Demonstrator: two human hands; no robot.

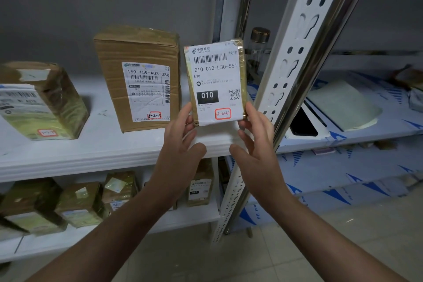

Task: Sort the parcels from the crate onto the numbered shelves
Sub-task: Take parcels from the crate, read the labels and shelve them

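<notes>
White shelf (103, 151) by a grey wall bears a brown box (137, 80); left hand (180, 144) and right hand (256, 142) touch an upright parcel (216, 82), fingers straight.

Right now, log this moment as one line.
left hand: straight fingers on left edge of small tan parcel with white label | right hand: fingers on right edge | parcel: upright, right of taller brown cardboard box

A chrome pole (324, 52) is running slantwise from top right to lower centre. Just left of it, a glass bottle (256, 52) with a gold cap is standing upright. Right of the pole, a flat black thing (303, 123) is lying near it, and a pale green pad (343, 103) is lying farther out. White blue-printed film (320, 171) is spreading beneath them. A grey wall (68, 7) is rising well left of the pole, and tiled floor (297, 247) is showing around its foot.
</notes>
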